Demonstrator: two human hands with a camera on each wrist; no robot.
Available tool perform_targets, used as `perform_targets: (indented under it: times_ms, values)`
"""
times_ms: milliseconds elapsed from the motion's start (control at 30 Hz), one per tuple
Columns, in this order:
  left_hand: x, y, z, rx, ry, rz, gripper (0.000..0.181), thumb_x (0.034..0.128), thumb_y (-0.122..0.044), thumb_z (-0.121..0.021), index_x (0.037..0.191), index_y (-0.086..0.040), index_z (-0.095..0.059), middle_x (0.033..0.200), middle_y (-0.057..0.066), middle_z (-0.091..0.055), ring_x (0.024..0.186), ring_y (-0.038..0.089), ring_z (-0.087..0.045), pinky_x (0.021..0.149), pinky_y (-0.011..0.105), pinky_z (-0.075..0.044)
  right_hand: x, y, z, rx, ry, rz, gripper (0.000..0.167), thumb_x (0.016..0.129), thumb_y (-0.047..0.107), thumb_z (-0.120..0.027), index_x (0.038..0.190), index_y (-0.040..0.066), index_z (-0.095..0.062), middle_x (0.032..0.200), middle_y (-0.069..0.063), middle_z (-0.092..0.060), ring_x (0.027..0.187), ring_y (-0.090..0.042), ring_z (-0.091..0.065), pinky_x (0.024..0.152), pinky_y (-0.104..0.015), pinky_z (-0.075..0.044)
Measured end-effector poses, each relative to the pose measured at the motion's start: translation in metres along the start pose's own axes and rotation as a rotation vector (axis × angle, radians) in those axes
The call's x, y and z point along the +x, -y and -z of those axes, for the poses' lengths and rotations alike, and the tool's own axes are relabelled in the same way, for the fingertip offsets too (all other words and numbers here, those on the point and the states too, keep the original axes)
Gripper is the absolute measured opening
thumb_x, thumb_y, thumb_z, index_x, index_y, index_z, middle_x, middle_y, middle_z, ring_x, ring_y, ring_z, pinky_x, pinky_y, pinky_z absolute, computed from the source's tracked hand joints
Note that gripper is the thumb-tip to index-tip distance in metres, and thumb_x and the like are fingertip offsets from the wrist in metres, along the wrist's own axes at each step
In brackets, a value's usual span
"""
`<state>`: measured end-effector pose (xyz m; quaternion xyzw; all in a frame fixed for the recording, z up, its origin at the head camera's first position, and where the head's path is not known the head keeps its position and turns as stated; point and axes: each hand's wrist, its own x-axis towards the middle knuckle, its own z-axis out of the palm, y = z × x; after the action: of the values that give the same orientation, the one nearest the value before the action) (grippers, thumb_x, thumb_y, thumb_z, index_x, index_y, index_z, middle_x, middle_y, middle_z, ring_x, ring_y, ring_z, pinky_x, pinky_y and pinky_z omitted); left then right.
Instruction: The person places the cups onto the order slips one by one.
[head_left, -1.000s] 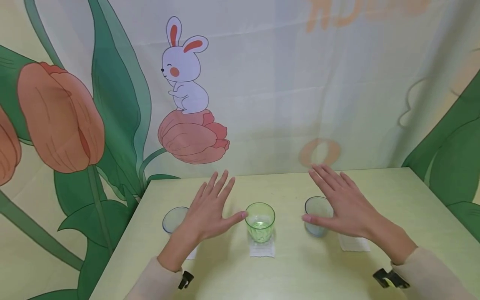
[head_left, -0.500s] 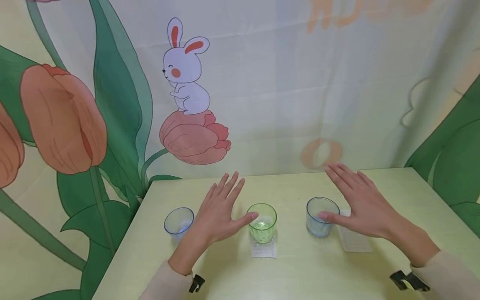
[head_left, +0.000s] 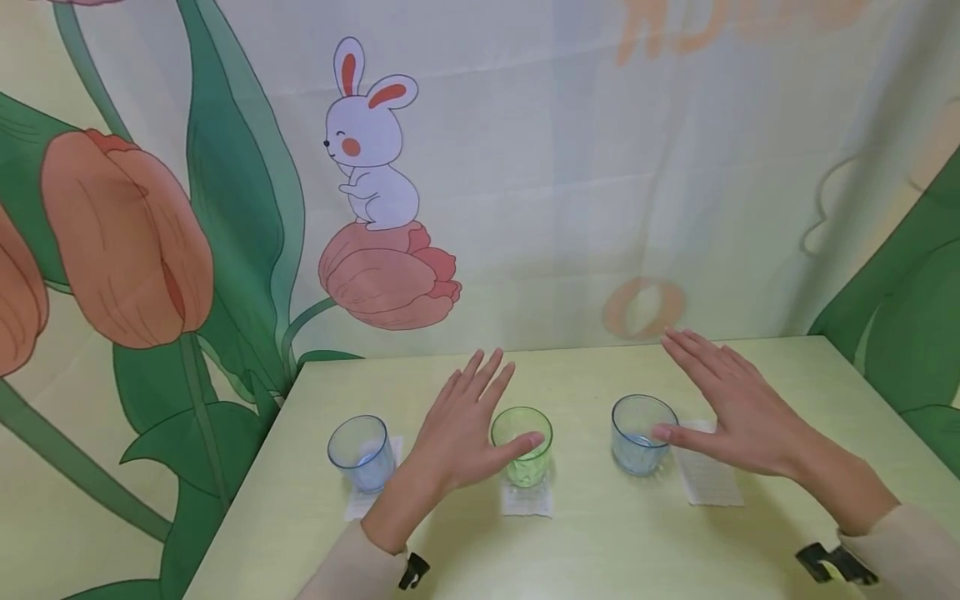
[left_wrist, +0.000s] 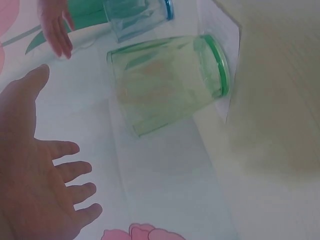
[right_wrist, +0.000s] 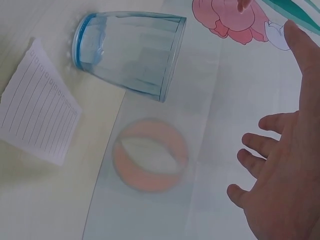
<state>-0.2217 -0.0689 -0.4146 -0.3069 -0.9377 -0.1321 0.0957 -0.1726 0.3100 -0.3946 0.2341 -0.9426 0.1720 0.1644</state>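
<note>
In the head view, three clear glasses stand upright on the table: a blue glass (head_left: 361, 454) at left, a green glass (head_left: 517, 467) in the middle and another blue glass (head_left: 639, 450) at right. My left hand (head_left: 463, 437) hovers between the left two, fingers spread, its thumb overlapping the green glass in this view. From the left wrist, that green glass (left_wrist: 165, 82) appears apart from the palm. Over to the right, my right hand (head_left: 742, 417) is held up with straight fingers, thumb in front of the blue glass. A gap separates hand and blue glass (right_wrist: 132, 52) in the right wrist view.
Small torn paper slips lie on the table (head_left: 585, 550): one by the left glass (head_left: 360, 505), one under the green glass (head_left: 527, 502), and a lined slip (head_left: 712, 479) beside the right glass. Behind the table hangs a printed cloth (head_left: 525, 208) with tulips and a rabbit.
Both hands have moved to the right, still spread. The left has uncovered the left blue glass and its slip; the right has uncovered more of its blue glass and lined slip. The glasses stay put.
</note>
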Motion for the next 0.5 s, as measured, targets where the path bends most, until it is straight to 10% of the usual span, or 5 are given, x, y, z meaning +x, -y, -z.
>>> perform_targets:
  times_ms: [500]
  values:
    - [0.023, -0.058, -0.015, -0.072, 0.034, -0.126, 0.1, 0.0938, -0.082, -0.051, 0.169, -0.018, -0.03, 0.175, -0.005, -0.025, 0.162, 0.017, -0.016, 0.131, 0.044, -0.017, -0.025, -0.039, 0.01, 0.049, 0.026, -0.088, 0.115, 0.081, 0.051, -0.09, 0.17, 0.019, -0.025, 0.171, -0.015, -0.031, 0.151, -0.048, -0.033, 0.112, -0.076, -0.029]
